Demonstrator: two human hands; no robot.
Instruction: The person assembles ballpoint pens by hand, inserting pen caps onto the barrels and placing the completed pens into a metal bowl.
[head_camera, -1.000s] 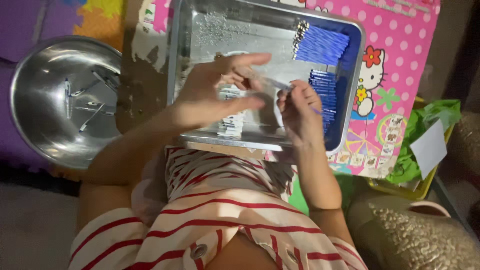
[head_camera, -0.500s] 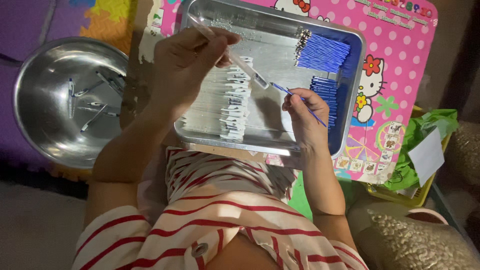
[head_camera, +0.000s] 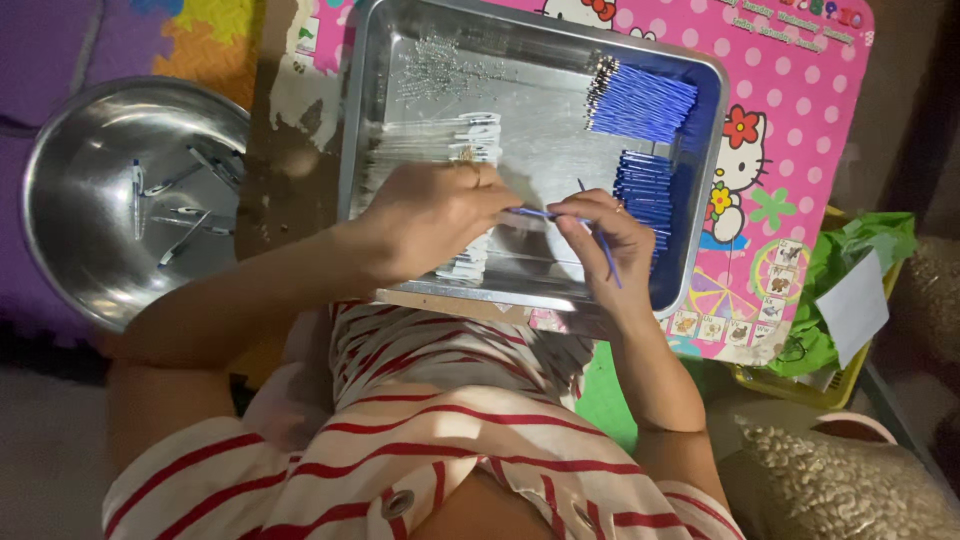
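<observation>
Since half a second ago your left hand (head_camera: 435, 215) has dropped from the far rim of the steel tray (head_camera: 400, 150) to meet your right hand (head_camera: 605, 235), both pinched shut on one blue refill (head_camera: 540, 213) held level over the tray's middle for fitting.

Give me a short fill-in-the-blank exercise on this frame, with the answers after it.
1. Both hands work over a rectangular metal ____ on the pink table.
2. The right hand holds a thin ____ refill.
3. The round bowl with finished pens sits on the person's ____ side.
4. The left hand rests over the rows of ____ pen barrels.

Answers: tray; blue; left; clear
</observation>
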